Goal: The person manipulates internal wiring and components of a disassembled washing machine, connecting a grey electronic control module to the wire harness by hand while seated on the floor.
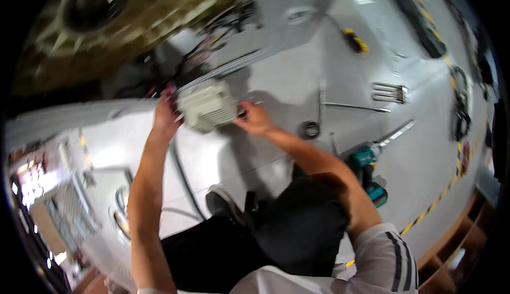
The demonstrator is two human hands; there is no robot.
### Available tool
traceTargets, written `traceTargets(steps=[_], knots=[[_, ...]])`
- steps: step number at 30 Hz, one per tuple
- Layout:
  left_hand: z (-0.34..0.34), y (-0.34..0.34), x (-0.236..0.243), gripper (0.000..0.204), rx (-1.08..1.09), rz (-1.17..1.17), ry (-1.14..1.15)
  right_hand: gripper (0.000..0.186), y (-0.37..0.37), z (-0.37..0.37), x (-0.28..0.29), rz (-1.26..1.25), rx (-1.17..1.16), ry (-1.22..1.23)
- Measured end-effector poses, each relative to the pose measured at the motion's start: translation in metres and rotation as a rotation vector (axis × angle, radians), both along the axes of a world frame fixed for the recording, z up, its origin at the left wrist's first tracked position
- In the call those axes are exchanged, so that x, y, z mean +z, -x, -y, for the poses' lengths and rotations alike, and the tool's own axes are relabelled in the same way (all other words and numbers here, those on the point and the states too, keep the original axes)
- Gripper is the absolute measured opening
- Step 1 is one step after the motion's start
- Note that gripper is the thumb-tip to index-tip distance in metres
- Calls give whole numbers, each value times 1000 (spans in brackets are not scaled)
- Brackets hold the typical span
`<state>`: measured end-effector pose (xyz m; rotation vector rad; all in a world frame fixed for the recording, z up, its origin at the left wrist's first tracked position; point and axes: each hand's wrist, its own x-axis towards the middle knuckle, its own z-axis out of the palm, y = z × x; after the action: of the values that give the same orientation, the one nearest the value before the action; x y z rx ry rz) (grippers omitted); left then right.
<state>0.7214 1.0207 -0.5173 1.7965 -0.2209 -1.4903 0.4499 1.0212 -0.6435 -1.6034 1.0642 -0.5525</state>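
Note:
Between my two hands is a pale beige box-shaped housing [208,105] with a ribbed, vented face. My left hand [168,114] grips its left side, the fingers partly hidden behind it. My right hand [254,118] pinches the right side near a small dark part. The housing is held above the grey floor, close to the lower edge of a large machine body [85,110]. Loose coloured wires [204,49] show in the opening just beyond it. Blur hides the finer detail.
On the floor to the right lie a teal cordless drill [365,158] with a long bit, a black tape-like ring [309,129], an L-shaped metal bar [356,107], a metal heating-coil-like part [389,92] and a yellow-black screwdriver [355,40]. A dark hose [185,179] runs beside my left forearm.

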Motion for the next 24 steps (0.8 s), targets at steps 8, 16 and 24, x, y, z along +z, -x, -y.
traceTargets(steps=[8,16,24], knots=[[6,8,5,48,114,-16,-21,50,4,-5,-4,148,-59,-135],[-9,10,7,46,0,-8,60,47,17,-4,-1,133,-23,-219],[-12,13,13,37,-77,-66,134,42,12,-4,-8,223,-81,-150]])
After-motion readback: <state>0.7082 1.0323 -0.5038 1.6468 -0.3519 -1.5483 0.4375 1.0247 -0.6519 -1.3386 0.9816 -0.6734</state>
